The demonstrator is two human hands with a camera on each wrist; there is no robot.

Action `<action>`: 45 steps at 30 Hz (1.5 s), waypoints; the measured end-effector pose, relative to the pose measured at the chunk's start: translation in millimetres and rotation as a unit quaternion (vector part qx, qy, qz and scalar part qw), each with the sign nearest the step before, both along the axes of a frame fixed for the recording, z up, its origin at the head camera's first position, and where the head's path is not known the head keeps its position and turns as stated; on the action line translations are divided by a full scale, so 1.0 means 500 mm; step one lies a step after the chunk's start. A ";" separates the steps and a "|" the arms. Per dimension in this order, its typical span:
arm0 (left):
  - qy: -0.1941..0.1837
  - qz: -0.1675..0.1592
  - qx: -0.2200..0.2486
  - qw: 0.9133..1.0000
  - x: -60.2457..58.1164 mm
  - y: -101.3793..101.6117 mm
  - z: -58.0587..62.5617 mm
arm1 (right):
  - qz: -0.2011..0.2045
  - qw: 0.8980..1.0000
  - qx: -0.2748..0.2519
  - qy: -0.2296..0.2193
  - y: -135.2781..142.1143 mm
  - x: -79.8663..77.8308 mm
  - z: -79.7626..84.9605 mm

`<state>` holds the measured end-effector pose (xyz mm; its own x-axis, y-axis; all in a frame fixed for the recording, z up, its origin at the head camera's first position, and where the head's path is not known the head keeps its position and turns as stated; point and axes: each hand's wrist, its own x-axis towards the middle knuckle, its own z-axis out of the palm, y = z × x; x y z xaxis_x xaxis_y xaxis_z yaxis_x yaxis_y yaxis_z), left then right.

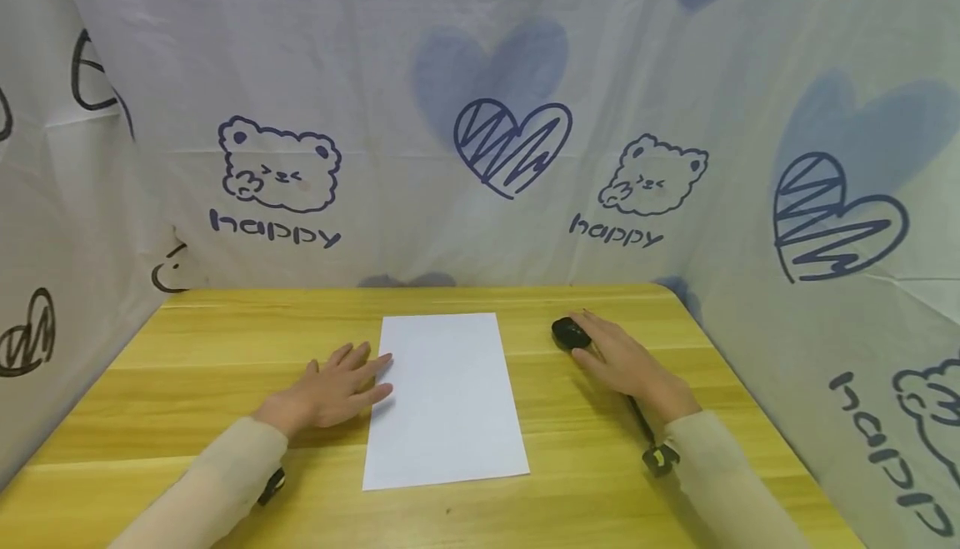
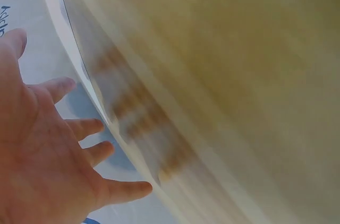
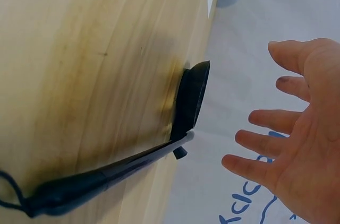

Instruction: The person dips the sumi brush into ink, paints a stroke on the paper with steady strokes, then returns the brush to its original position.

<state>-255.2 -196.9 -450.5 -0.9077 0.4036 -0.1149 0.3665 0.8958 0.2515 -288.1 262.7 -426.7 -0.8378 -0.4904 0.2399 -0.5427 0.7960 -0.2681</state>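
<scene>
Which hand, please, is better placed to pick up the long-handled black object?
Probably the right hand: it hovers close to the black object, while the left hand is farther off, by the white paper.

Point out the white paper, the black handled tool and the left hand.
White paper (image 1: 450, 407): head view, middle of the sheet.
Black handled tool (image 3: 119, 171): right wrist view, on the handle.
Left hand (image 1: 332, 392): head view, back of the hand.

White paper sheet (image 1: 457, 416): blank, flat, roughly mid-surface (image 1: 187, 382), long sides running away from viewer, slightly skewed. Black long-handled tool (image 3: 122, 170): lies right of sheet, not touching it; flared head at far end, handle angled back to near right, cord loop on handle end.
</scene>
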 end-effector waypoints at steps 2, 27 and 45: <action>0.008 0.000 -0.001 1.000 -0.001 0.001 -0.001 | 0.002 1.000 0.001 -0.004 0.002 0.000 0.002; 0.025 0.013 -0.087 0.996 -0.002 0.001 -0.008 | 0.028 0.999 0.030 -0.002 0.027 -0.015 0.007; 0.020 0.015 -0.086 0.996 0.003 0.003 0.004 | 0.058 0.996 0.053 0.038 0.074 -0.035 -0.012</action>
<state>-253.9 -195.4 -448.3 -0.9245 0.3529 -0.1442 0.3447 0.9354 0.0790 -305.6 299.6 -432.6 -0.7551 -0.6095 0.2415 -0.6487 0.7480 -0.1402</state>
